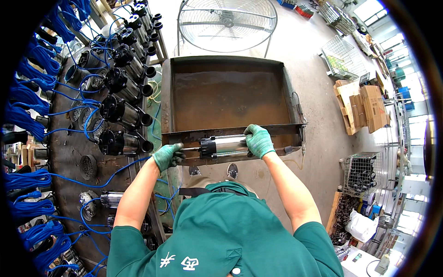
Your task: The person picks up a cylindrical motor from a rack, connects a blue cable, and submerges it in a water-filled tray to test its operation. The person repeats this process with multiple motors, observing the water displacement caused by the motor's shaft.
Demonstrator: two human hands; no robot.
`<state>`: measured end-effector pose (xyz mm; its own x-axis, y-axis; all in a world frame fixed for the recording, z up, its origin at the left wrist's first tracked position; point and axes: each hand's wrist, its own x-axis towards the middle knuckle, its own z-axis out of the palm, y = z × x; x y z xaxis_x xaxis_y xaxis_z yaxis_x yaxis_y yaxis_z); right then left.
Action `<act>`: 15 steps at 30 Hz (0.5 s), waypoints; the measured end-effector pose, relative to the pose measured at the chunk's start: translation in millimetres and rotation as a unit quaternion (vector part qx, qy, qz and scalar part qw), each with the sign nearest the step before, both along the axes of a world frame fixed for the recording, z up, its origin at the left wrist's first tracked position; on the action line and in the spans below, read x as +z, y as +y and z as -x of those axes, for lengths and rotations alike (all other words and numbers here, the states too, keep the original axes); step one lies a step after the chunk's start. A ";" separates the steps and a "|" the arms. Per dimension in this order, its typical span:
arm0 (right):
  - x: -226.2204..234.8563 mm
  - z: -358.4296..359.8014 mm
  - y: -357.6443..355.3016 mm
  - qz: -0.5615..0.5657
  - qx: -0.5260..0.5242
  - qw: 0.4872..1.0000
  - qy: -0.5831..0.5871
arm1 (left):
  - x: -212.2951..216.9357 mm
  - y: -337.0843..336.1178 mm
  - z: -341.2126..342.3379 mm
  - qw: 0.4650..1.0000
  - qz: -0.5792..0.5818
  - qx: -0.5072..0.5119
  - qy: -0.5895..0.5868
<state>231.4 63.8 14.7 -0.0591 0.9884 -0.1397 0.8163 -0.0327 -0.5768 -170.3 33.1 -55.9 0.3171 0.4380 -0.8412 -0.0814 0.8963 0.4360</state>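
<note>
A submersible pump motor [230, 145] lies level across the near side of the water tank, its body silver and its left end black. A thin metal rod [190, 149] juts from that black end. My left hand [167, 156], in a green glove, is closed at the rod's outer end; the fingertips are partly hidden. My right hand [259, 140], gloved alike, wraps over the motor's right end from above. The metal tank [167, 99] holds brown, murky water [228, 99], and a dark crossbar [217, 131] runs just beyond the motor.
To my left, a dark bench [69, 157] carries a row of silver and black pumps [121, 111] with blue cables [104, 184] trailing over it. Coiled blue cables [27, 120] hang at the far left. A large fan [227, 21] stands behind the tank. Cardboard [373, 108] and a wire basket [361, 173] are at right.
</note>
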 end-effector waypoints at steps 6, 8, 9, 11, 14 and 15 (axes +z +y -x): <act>-1.4 -0.7 0.9 -0.020 0.001 1.000 -0.001 | -15.1 -21.1 -3.4 0.938 -0.344 -0.034 0.028; -5.3 0.7 -0.7 -0.040 0.004 0.999 0.011 | -20.8 -22.3 1.7 0.917 -0.390 -0.068 0.054; -6.1 0.4 1.4 -0.038 0.003 0.999 0.001 | -22.5 -19.0 7.4 0.931 -0.347 -0.098 0.051; -3.3 -0.6 1.7 -0.028 0.005 1.000 -0.002 | -6.3 -3.0 12.9 0.938 -0.275 -0.203 0.060; -1.3 -2.6 -0.3 -0.022 0.008 1.000 0.006 | 12.2 19.4 15.7 0.923 -0.225 -0.307 0.053; -1.5 -2.1 0.1 -0.024 0.013 1.000 0.008 | 13.4 23.2 17.2 0.915 -0.230 -0.328 0.043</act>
